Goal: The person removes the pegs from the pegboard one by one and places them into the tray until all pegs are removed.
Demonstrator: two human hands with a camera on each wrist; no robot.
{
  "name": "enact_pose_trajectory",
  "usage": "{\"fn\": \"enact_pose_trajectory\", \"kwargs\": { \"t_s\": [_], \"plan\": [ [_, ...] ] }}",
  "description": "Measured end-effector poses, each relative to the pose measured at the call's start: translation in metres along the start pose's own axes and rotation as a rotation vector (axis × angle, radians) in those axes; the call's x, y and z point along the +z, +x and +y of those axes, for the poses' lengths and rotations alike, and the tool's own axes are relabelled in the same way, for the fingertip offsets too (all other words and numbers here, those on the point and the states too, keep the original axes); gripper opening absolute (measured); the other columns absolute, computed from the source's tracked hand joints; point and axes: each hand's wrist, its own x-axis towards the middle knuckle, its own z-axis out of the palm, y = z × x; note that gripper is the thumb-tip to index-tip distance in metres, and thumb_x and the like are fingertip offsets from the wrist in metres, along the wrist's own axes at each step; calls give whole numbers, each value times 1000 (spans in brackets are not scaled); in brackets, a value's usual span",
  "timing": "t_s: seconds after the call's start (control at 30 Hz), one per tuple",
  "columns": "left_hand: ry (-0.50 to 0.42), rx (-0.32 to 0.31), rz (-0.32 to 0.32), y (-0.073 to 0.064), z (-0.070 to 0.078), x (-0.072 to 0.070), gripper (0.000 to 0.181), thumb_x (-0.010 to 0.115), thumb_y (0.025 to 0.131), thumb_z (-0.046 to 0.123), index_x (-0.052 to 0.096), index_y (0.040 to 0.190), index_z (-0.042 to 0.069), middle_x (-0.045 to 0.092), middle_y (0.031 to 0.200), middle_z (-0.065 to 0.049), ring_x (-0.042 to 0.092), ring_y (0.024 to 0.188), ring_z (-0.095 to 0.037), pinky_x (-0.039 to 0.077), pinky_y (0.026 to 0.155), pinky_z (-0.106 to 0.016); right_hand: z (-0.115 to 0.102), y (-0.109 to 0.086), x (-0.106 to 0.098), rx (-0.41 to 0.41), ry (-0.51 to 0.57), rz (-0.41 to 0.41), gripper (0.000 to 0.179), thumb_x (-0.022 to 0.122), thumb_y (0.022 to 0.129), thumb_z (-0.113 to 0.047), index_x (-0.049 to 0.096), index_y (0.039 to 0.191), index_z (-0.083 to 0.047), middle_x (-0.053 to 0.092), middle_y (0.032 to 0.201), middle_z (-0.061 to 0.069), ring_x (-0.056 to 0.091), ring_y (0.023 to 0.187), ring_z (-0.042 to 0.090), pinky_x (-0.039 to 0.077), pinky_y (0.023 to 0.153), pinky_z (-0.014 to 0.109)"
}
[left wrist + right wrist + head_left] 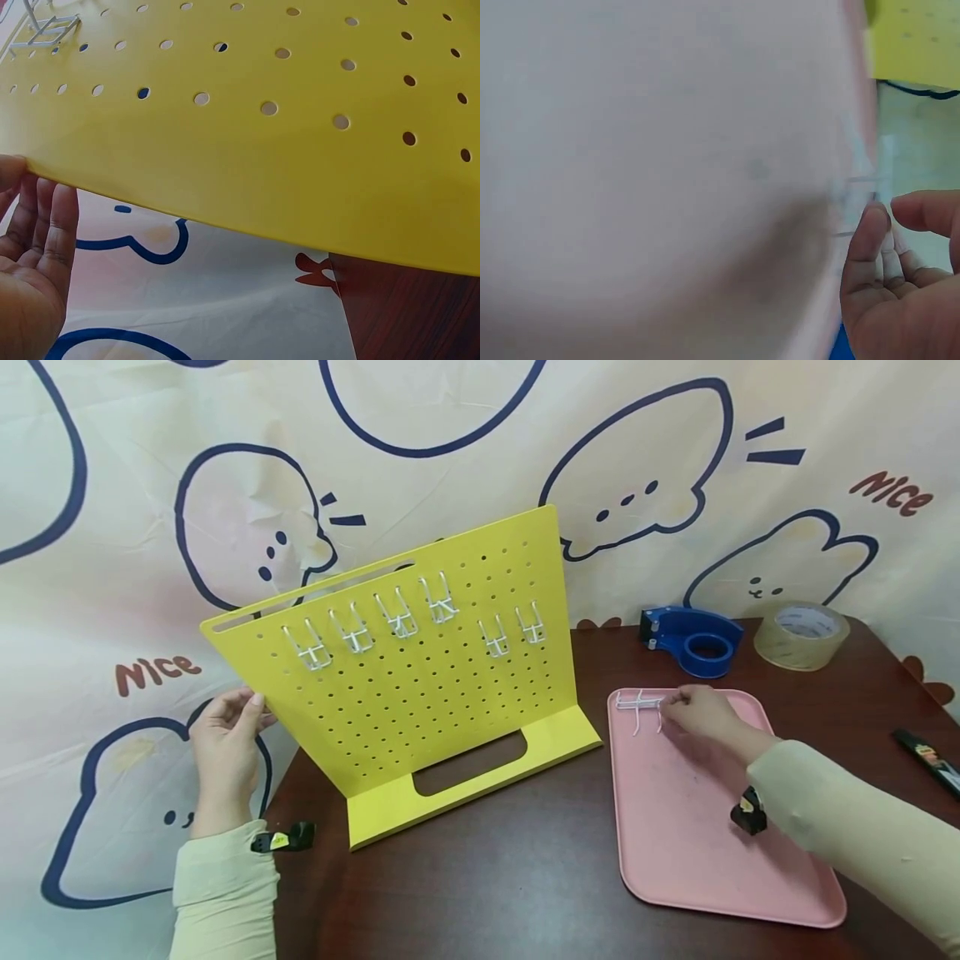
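A yellow pegboard stands tilted back on its folded base, with several white wire hooks hung along its upper part. My left hand grips its left edge, thumb in front and fingers behind. In the left wrist view the fingertips meet the board's edge. My right hand reaches over a pink tray, fingertips right at the end of a white wire hook near the tray's far left corner. In the right wrist view a gap shows between thumb and forefinger, and the hook is blurred.
Behind the tray stand a blue tape dispenser and a roll of clear tape. A dark, flat object lies at the right on the brown table. A printed cloth hangs behind.
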Motion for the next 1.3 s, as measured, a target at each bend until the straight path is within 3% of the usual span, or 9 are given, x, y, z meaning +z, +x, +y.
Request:
{"fn": "enact_pose_trajectory", "kwargs": {
  "t_s": [0.07, 0.17, 0.33, 0.53, 0.63, 0.8, 1.07, 1.3],
  "plan": [
    [5, 0, 0, 0, 0, 0, 6, 66, 101, 6, 72, 102, 8, 67, 99, -2, 65, 87, -13, 55, 75, -13, -13, 2, -4, -54, 27, 20, 36, 57, 105, -21, 59, 124, 10, 67, 105, 22, 66, 89, 31, 58, 79, 37],
    [10, -4, -1, 0, 1, 1, 5, 66, 101, 7, 72, 102, 8, 67, 99, -2, 65, 88, -13, 55, 75, -13, -44, 4, -10, -102, 157, 13, 37, 57, 107, -21, 57, 129, 8, 65, 118, 26, 67, 102, 33, 59, 88, 39],
    [6, -8, -3, 0, 1, 1, 6, 66, 101, 7, 72, 103, 8, 68, 99, -2, 65, 88, -13, 55, 75, -13, -123, 5, -19, -122, 388, -30, 38, 56, 109, -22, 54, 135, 4, 61, 126, 22, 62, 108, 27, 56, 90, 28],
    [-34, 1, 9, 0, 1, -4, 7, 67, 100, 5, 73, 104, 5, 68, 98, -2, 65, 86, -13, 56, 75, -13, -218, -2, -8, -129, 802, -207, 35, 54, 108, -11, 50, 139, 5, 60, 129, 18, 61, 114, 26, 46, 110, 39],
    [-43, -10, 18, -1, 1, -6, 7, 67, 100, 6, 73, 105, 5, 68, 98, -3, 65, 86, -13, 56, 75, -13, -247, -1, 4, -145, 898, -298, 32, 55, 108, -9, 52, 136, 6, 64, 119, 16, 64, 106, 25, 50, 105, 37],
    [-18, -27, 11, -1, 3, -3, 6, 67, 100, 7, 72, 102, 8, 68, 99, -2, 66, 86, -12, 56, 75, -13, -268, 7, 21, -119, 964, -351, 28, 55, 107, -7, 57, 130, 8, 67, 107, 13, 65, 94, 21, 57, 87, 27],
    [-10, -18, 10, 1, 0, -2, 7, 67, 100, 7, 72, 98, 11, 68, 100, -2, 66, 85, -12, 56, 74, -14, -280, 16, 40, -58, 1084, -397, 21, 54, 108, -8, 61, 122, 5, 67, 99, 11, 65, 84, 17, 57, 76, 23],
    [-9, -34, 6, 0, -1, -1, 6, 67, 101, 7, 72, 100, 10, 68, 102, -4, 66, 86, -12, 56, 74, -14, -283, 16, 46, -56, 1150, -407, 25, 53, 108, -8, 60, 127, 7, 67, 96, 12, 66, 79, 16, 58, 73, 21]
  ]
}}
